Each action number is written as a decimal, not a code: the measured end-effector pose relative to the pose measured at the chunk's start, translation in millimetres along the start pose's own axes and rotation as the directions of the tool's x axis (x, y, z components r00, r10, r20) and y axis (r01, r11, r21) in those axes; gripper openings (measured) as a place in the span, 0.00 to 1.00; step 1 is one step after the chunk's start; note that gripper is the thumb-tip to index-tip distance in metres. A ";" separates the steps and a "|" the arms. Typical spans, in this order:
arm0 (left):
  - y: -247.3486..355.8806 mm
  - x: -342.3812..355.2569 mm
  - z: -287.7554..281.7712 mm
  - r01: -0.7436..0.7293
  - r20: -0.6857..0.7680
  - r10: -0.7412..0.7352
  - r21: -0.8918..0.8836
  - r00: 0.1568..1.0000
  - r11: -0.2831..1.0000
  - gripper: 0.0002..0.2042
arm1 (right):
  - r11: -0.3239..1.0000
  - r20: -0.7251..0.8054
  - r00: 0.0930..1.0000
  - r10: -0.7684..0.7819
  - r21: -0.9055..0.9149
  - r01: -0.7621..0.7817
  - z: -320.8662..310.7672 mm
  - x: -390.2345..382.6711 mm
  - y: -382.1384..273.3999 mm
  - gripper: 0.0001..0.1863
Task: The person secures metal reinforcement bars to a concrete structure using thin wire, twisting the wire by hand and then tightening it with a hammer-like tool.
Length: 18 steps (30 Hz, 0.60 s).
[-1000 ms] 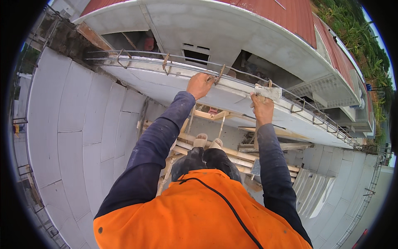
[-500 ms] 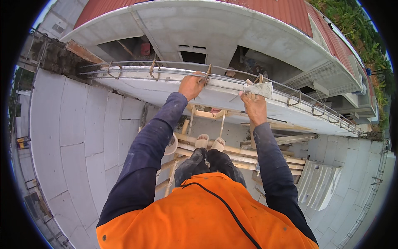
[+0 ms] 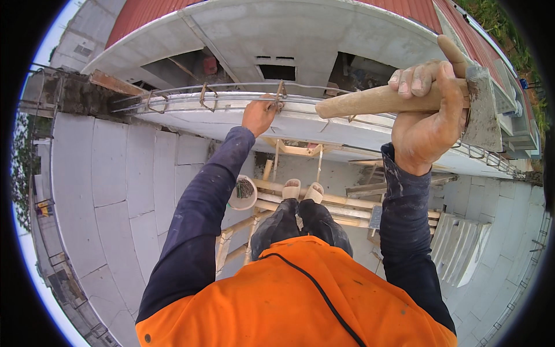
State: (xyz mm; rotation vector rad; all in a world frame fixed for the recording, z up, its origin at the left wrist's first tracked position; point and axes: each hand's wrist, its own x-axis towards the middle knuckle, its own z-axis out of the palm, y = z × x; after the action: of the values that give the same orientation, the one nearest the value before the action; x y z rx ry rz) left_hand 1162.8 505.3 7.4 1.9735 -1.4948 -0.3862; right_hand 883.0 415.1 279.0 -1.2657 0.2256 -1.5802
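Observation:
My right hand (image 3: 425, 110) is raised and closed round the wooden handle of a hatchet (image 3: 376, 103). Its grey, mortar-smeared head is on the right, beyond my fingers, and the handle's butt points left. Lower down, my left hand (image 3: 260, 115) rests at the top of the white block wall, its fingers pinched at the foot of a rusty steel stirrup (image 3: 281, 91). This stirrup stands round long thin steel bars (image 3: 237, 88) that run along the wall top (image 3: 324, 124).
I stand in sandals on wooden poles (image 3: 341, 210) of a scaffold. A white bucket (image 3: 245, 202) with dark thin pieces inside is left of my feet. Stacked white blocks (image 3: 459, 248) are at the right. Across the wall stands a grey building with a red roof (image 3: 399, 11).
My right hand has lifted the hatchet from beside the bars, up and to the right. My left hand stays at the stirrup. The view has shifted slightly.

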 end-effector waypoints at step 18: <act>-6.3 -1.4 1.4 -0.071 -0.026 0.069 -0.118 0.997 0.990 0.11 | 0.933 -0.163 0.934 0.319 0.228 -0.279 3.1 3.3 103.8 0.18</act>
State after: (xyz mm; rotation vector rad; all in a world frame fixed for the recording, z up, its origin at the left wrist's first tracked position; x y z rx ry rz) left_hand 1166.3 507.2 2.2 1.8218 -1.4882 -0.4130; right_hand 947.4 369.0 211.7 -0.8701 0.3583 -1.4214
